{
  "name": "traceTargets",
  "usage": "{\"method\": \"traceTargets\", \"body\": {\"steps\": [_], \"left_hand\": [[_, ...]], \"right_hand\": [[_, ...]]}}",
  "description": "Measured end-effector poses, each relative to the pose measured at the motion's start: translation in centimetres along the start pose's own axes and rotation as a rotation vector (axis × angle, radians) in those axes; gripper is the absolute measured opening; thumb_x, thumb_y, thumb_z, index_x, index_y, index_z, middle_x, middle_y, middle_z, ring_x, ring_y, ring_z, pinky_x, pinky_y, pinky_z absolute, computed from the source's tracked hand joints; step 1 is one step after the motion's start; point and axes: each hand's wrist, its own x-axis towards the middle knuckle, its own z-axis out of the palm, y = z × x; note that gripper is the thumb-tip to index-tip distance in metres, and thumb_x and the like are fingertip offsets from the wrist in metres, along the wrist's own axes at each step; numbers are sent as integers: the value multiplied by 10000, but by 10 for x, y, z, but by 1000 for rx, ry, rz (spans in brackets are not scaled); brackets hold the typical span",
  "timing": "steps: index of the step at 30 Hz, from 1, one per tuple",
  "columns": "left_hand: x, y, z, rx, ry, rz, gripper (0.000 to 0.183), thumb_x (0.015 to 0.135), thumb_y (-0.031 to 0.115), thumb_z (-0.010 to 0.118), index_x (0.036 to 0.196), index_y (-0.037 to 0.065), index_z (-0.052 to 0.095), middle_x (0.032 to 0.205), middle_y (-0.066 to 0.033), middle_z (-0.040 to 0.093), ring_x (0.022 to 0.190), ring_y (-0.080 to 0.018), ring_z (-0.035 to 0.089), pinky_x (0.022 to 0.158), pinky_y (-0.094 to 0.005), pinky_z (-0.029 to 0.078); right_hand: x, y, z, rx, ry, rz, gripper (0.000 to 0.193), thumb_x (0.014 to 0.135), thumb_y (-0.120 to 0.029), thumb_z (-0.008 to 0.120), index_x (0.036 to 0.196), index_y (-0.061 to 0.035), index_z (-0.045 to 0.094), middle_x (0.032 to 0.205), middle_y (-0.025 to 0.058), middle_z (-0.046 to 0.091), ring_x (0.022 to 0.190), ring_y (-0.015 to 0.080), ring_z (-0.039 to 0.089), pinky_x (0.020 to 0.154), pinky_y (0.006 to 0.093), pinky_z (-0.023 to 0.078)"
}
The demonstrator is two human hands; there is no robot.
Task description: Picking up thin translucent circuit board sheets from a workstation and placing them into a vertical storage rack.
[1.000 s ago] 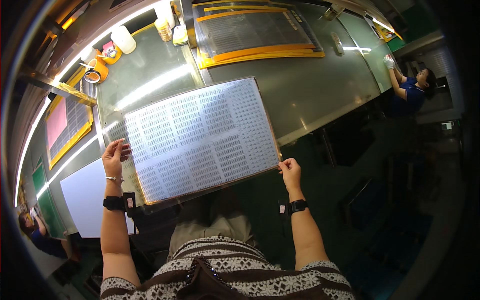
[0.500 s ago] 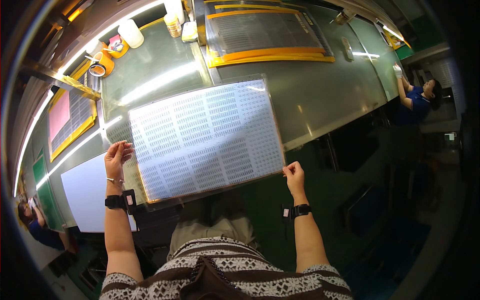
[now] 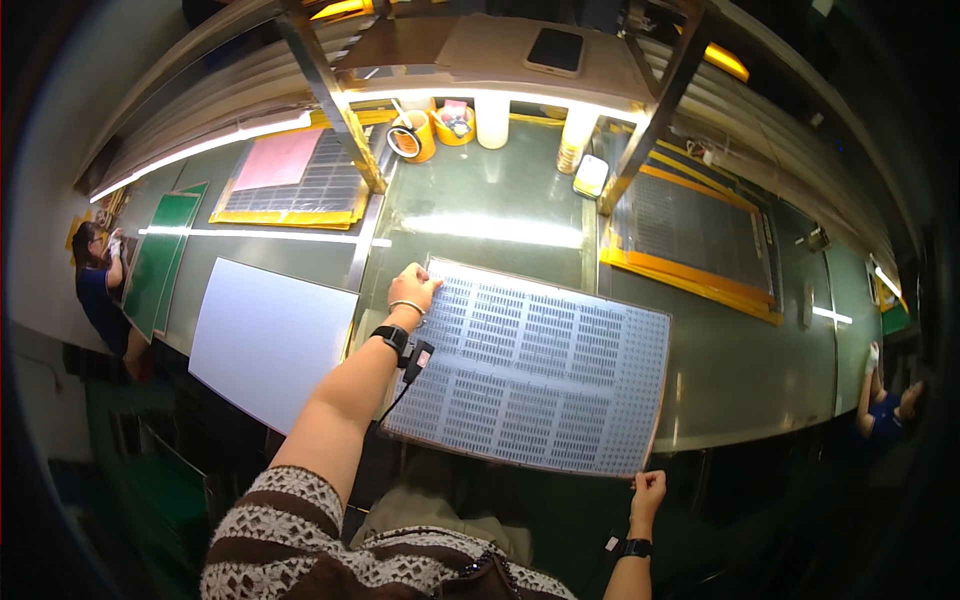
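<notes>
Pinching printed sheet here, w/ L hand closed on edge nr upper-L corner, w/ R hand nipped tight at lower-R corner. Lying btwn both, just R of & below frame ctr; running L-to-R along long axis, dipping twd R. Gripped diag., equally nr either hand.

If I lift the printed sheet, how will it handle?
The printed sheet is probably fairly stiff: it shows no clear sag. It is likely light for its size, as it looks thin and the right hand just pinches it at a corner.
</notes>
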Motion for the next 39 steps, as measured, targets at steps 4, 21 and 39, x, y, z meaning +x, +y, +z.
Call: {"method": "traceTargets", "body": {"steps": [4,21,39], "left_hand": [[1,6,-5,50,107,-95,469,728,262,678,1147,172,485,852,-165,631,812,-346,605,699,-406,476],[-1,15,0,480,-4,158,418,840,216,464,1257,235,454,939,-122,535,858,-305,583,689,-404,485],[-14,-9,2,594,146,426,520,887,341,385,1347,110,307,1437,-3,217,1345,-258,95,1043,-547,84]], "right_hand": [[1,-11,6,-18,-41,52,143,814,17,522,749,-48,411,672,9,448,583,80,453,534,209,415],[2,-13,-1,-30,-43,99,150,801,2,543,746,-46,413,676,18,460,593,100,473,553,225,425],[227,-130,123,-1128,35,-661,450,845,-64,401,1293,-37,362,1347,90,349,1248,323,291,1019,456,247]]}}
